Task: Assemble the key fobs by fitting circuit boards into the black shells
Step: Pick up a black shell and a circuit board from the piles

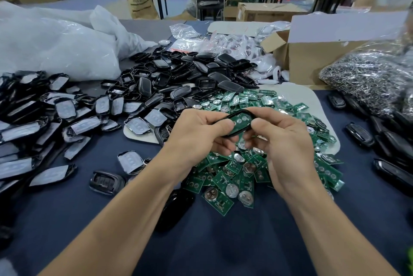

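Both hands are holding one black shell [237, 112] just above the pile of green boards [237, 177] in the middle of the table [223, 242]. The left hand [199, 135] is gripping the shell's left end, thumb curled over the rim. The right hand [286, 139] is pinching the right end, thumb pressing on the circuit board [240, 122] lying inside. Pressing evenly along the board's edges, keeping the shell level, is probably wisest, since a tilted board could jam. Empty shells [178, 74] are lying heaped farther off.

Green rectangular circuit boards [223, 177] studded with silver discs [231, 190], and glossy black plastic shells [201, 70], on a plain navy-blue table cloth [223, 249] beside a brown cardboard box [312, 63].
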A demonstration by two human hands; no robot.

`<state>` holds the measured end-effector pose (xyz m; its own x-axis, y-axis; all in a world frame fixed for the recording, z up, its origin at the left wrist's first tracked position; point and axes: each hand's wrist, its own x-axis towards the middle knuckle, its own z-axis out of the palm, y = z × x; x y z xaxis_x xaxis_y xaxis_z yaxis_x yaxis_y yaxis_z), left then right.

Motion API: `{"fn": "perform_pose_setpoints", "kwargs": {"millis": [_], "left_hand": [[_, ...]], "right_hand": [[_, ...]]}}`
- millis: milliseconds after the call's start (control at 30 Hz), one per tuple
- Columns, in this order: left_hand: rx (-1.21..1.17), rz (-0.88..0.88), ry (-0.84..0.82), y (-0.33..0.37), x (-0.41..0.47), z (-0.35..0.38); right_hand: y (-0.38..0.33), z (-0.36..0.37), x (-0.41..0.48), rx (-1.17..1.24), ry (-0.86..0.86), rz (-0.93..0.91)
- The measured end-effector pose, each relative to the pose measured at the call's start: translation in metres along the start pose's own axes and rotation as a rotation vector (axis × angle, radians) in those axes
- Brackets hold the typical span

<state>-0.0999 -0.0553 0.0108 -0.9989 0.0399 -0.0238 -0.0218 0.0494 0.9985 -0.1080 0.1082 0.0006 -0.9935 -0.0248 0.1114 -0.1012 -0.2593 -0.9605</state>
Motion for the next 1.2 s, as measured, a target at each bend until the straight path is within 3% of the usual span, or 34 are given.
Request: {"fn": "perform_pose_setpoints", "kwargs": {"millis": [300,367,467,533,700,833,1000,1200], "left_hand": [[0.091,0.000,-0.014,0.003,-0.005,0.006],[0.078,0.003,0.063,0.006,-0.005,0.007],[-0.035,-0.021,0.348,0.008,0.003,-0.005],[-0.179,-0.046,0.466,0.009,0.008,-0.018],[-0.221,-0.096,0.454,0.006,0.016,-0.034],[-0.229,-0.058,0.462,0.007,0.016,-0.039],[-0.285,-0.037,0.541,0.012,0.016,-0.052],[-0.290,-0.024,0.559,0.013,0.016,-0.055]], "right_hand": [[0.002,-0.005,0.004,-0.191,0.086,-0.066],[0.002,-0.004,0.002,-0.222,0.109,-0.051],[0.004,0.000,-0.002,-0.471,0.112,-0.073],[0.007,0.009,-0.009,-0.690,0.006,-0.134],[0.020,0.045,-0.029,-1.217,-0.405,-0.243],[0.021,0.047,-0.029,-1.205,-0.392,-0.230],[0.025,0.051,-0.036,-1.133,-0.260,-0.352],[0.021,0.062,-0.025,-1.205,-0.564,-0.312]]}}
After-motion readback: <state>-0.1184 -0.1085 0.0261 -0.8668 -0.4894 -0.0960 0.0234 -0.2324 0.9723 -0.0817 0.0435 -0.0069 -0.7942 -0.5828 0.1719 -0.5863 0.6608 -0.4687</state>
